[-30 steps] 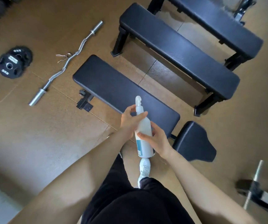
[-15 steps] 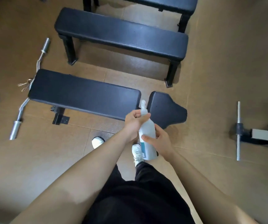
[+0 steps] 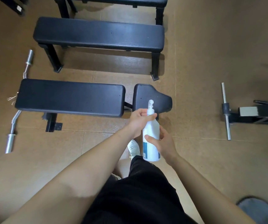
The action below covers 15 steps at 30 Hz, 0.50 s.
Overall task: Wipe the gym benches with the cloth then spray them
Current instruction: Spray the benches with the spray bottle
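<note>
I hold a white spray bottle (image 3: pixel 151 136) with a blue label in both hands, nozzle pointing away from me. My left hand (image 3: pixel 138 122) grips its neck below the trigger; my right hand (image 3: pixel 164 144) wraps its lower body. Just beyond the nozzle lies the nearest black bench, with its long pad (image 3: pixel 70 97) to the left and its short seat pad (image 3: pixel 149 97) under the nozzle. A second flat black bench (image 3: pixel 99 34) stands behind it, and part of a third bench (image 3: pixel 114 0) shows at the top edge. No cloth is in view.
A chrome curl bar (image 3: pixel 17 113) lies on the brown floor left of the near bench, partly under it. A black frame with a chrome peg (image 3: pixel 225 110) sits at the right. A grey round object (image 3: pixel 257 209) is at the bottom right. My white shoe (image 3: pixel 133 147) is below the bottle.
The view has swung so the benches now lie square across the frame, and the nozzle has gone from over the long pad to over the short seat pad. Both hands keep their grip.
</note>
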### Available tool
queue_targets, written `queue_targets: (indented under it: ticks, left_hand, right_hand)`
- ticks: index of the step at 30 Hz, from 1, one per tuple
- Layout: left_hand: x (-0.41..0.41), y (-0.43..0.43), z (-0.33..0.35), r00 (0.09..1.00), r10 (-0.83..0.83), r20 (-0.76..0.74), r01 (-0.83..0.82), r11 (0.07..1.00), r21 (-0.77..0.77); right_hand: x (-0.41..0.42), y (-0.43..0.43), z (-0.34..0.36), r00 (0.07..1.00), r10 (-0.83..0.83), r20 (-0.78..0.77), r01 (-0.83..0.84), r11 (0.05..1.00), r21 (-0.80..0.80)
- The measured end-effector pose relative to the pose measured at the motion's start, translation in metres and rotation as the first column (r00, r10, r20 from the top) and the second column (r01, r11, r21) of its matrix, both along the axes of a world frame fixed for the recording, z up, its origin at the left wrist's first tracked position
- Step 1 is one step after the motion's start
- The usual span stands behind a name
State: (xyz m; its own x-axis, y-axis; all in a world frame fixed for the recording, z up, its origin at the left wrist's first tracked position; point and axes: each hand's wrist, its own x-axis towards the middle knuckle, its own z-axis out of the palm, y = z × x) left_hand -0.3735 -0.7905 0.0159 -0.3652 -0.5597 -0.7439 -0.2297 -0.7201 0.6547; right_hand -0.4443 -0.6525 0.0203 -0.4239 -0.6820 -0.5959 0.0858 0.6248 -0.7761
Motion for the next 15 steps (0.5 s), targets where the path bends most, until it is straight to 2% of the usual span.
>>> queue_targets:
  ticks: [3, 7, 15]
  left_hand:
    - [0.028, 0.007, 0.01, 0.998, 0.064, -0.025, -0.066, 0.994, -0.09]
    - [0.105, 0.015, 0.019, 0.979, 0.159, -0.127, -0.178, 0.97, -0.162]
    - [0.313, 0.11, 0.053, 0.903, 0.426, -0.046, -0.425, 0.876, -0.228]
  right_hand:
    - [0.014, -0.002, 0.01, 0.998, 0.068, 0.007, -0.068, 0.998, -0.012]
    - [0.055, -0.012, 0.025, 0.97, 0.243, 0.011, -0.242, 0.968, -0.059]
    - [0.194, -0.013, 0.049, 0.851, 0.525, -0.002, -0.52, 0.844, -0.133]
